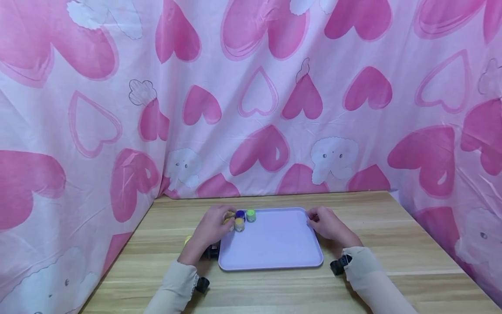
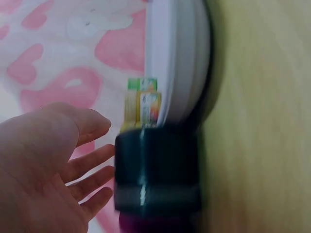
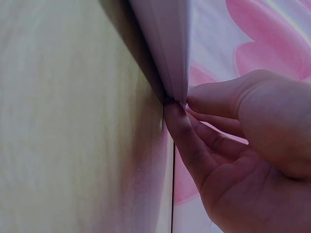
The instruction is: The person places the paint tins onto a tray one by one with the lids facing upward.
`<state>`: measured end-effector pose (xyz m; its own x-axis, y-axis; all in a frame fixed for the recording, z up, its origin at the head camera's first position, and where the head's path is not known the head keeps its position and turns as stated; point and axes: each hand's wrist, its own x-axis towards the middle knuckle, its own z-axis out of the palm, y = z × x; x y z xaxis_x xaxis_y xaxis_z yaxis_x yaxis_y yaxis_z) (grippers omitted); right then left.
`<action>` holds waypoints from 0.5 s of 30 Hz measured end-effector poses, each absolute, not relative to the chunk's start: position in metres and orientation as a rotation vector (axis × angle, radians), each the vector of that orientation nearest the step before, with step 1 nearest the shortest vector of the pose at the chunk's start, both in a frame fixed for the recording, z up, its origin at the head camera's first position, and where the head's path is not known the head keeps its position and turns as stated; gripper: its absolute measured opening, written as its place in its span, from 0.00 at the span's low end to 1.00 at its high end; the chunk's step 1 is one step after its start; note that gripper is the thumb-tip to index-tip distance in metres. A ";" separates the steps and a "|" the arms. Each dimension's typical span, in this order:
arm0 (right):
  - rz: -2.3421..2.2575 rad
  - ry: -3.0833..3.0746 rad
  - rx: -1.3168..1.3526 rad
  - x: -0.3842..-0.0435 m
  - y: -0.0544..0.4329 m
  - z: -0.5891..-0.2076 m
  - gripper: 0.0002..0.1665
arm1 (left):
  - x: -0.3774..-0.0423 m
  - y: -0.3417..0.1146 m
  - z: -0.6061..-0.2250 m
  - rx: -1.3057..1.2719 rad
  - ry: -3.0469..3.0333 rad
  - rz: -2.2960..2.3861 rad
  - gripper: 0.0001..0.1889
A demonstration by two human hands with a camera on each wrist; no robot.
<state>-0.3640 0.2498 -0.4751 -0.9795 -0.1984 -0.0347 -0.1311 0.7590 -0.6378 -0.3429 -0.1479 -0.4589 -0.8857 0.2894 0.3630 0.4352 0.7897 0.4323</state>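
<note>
A lilac tray lies on the table. Small jars are grouped in its far left corner: one with a green lid, one with a dark blue lid and yellowish ones. My left hand is beside the yellowish jars, partly covering them; its fingers look relaxed and apart in the left wrist view, where a dark jar looms close to the fingertips. At the tray's right edge, my right hand pinches the rim, thumb on one side and fingers underneath.
Black-looking items stand left of the tray, partly behind the left forearm, with a bit of something yellow beside them. The wooden table ends at a pink heart-patterned curtain at the back and sides.
</note>
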 end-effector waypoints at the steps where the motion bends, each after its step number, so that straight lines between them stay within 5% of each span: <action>1: -1.022 2.852 -0.271 -0.364 0.250 -0.475 0.14 | -0.343 -0.151 -0.458 -0.539 -2.710 -0.759 0.13; 15: -1.007 2.864 -0.269 -0.364 0.249 -0.476 0.16 | -0.339 -0.201 -0.452 -0.426 -2.788 -0.837 0.11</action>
<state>-0.3635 0.2488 -0.4759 -0.9800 -0.1968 -0.0298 -0.1349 0.7667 -0.6276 -0.3392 -0.2012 -0.4517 -0.9386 0.2156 0.2694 0.3284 0.7980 0.5053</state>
